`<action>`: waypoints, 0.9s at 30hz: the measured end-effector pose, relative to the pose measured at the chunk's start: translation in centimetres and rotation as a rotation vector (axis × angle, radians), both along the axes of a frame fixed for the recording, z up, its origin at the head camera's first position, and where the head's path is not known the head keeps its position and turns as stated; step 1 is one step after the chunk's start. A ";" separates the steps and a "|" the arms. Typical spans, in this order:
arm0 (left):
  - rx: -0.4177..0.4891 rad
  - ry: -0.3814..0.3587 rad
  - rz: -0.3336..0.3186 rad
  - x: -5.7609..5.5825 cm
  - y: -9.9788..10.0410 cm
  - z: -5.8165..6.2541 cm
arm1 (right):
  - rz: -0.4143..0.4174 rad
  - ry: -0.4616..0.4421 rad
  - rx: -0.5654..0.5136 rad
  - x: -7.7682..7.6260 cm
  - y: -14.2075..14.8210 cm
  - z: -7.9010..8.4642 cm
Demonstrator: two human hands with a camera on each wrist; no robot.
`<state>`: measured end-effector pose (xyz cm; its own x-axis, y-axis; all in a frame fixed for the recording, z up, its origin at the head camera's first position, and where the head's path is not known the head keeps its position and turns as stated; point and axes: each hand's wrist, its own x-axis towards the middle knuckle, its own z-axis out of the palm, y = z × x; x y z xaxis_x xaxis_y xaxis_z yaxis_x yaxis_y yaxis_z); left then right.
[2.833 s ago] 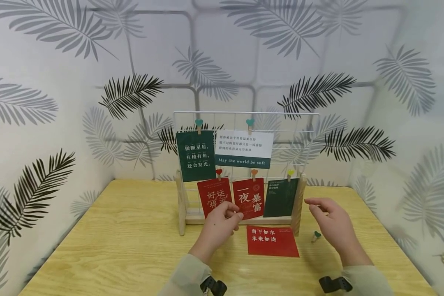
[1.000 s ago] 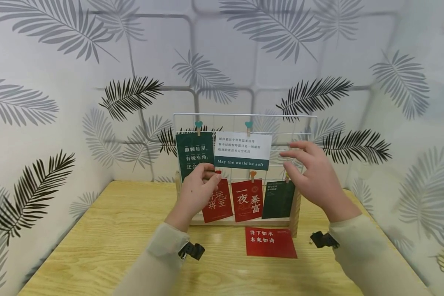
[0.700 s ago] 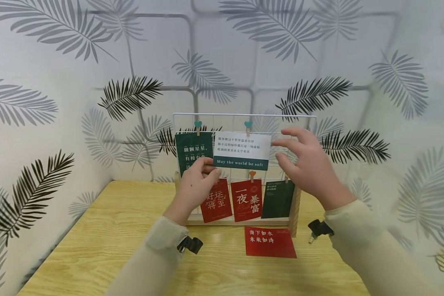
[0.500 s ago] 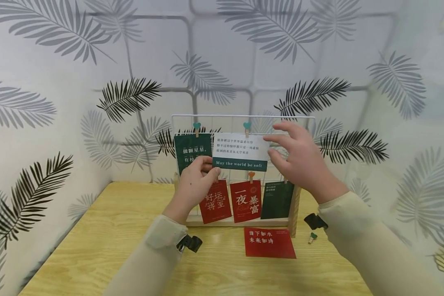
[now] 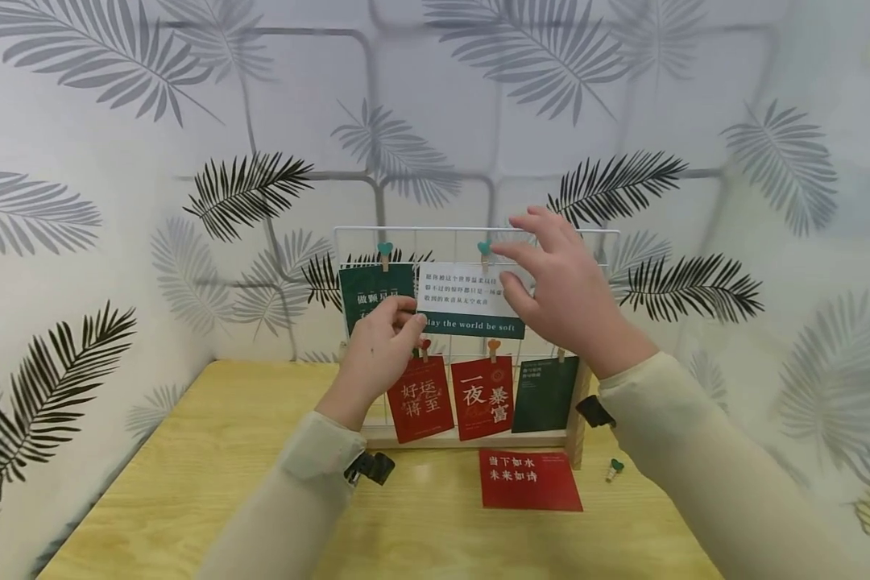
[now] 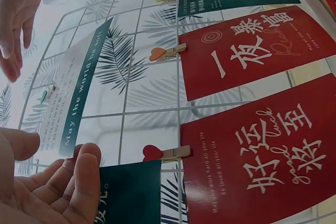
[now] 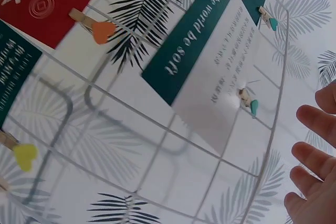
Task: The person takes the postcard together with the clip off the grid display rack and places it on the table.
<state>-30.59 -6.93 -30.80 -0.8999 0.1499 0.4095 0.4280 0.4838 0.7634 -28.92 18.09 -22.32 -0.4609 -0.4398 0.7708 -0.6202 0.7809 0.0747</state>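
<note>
A white-and-green card (image 5: 471, 310) hangs from the wire grid rack (image 5: 587, 231) by a teal heart clothespin (image 5: 484, 250). At its lower left corner, my left hand (image 5: 380, 346) has thumb and fingers around the edge, pinching it; the left wrist view shows the card (image 6: 79, 87) slanting away from the grid. My right hand (image 5: 561, 286) hovers in front of the card's right side with fingers spread, fingertips close to that clothespin. In the right wrist view the right hand (image 7: 315, 166) holds nothing. A green card (image 5: 366, 290) lies partly behind my left hand.
Below hang two red cards (image 5: 420, 400) and a dark green card (image 5: 546, 395) on heart clothespins. A loose red card (image 5: 531, 481) and a green heart clothespin (image 5: 615, 470) lie on the wooden table (image 5: 188, 483). Leaf-patterned walls stand behind.
My left hand has risen from the lower red cards to the white card's corner. From beside the rack, my right hand has moved up and left toward the teal clothespin.
</note>
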 end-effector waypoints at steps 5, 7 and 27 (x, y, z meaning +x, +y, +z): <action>-0.026 0.028 0.010 -0.4 0.1 1.0 | -0.052 0.006 0.076 -0.5 -0.8 1.5; -0.031 0.037 0.015 -0.5 0.1 1.2 | -0.084 -0.009 0.111 -0.8 -1.1 1.8; -0.097 0.030 0.043 -1.1 0.2 1.1 | -0.288 -0.118 0.296 -2.9 -2.4 1.7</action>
